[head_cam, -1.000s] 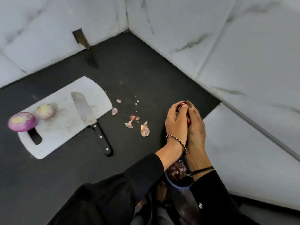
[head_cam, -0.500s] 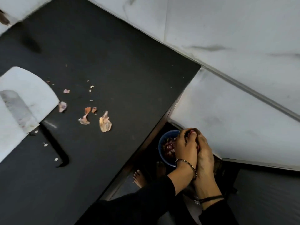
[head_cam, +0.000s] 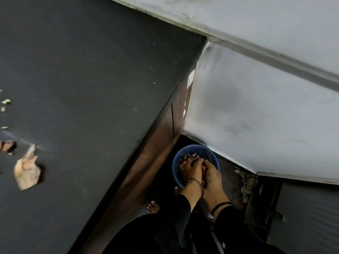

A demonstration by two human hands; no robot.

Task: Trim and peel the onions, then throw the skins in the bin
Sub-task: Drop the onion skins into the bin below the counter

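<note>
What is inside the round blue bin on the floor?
Only purple-red onion skins and a green scrap show in the round blue bin. The left hand and right hand cover the rest.

A dark grey matte tabletop (head_cam: 91, 70) fills the view from 7 to 12 o'clock, its front edge running diagonally from 6 up towards 1 o'clock. Below that edge drops a glossy brown wooden cabinet front (head_cam: 156, 153), with a pale glare near its top end. White marble-look wall panels (head_cam: 256, 110) take up 12 to 4 o'clock, crossed by a grey seam (head_cam: 275, 59). On the dark floor (head_cam: 227, 173) at 4 o'clock lies a crumpled patterned cloth (head_cam: 245, 180), a grey ribbed panel (head_cam: 308, 217) beside it at 5 o'clock. A bare foot (head_cam: 153, 207) stands at 6 o'clock, near the cabinet front.
</note>
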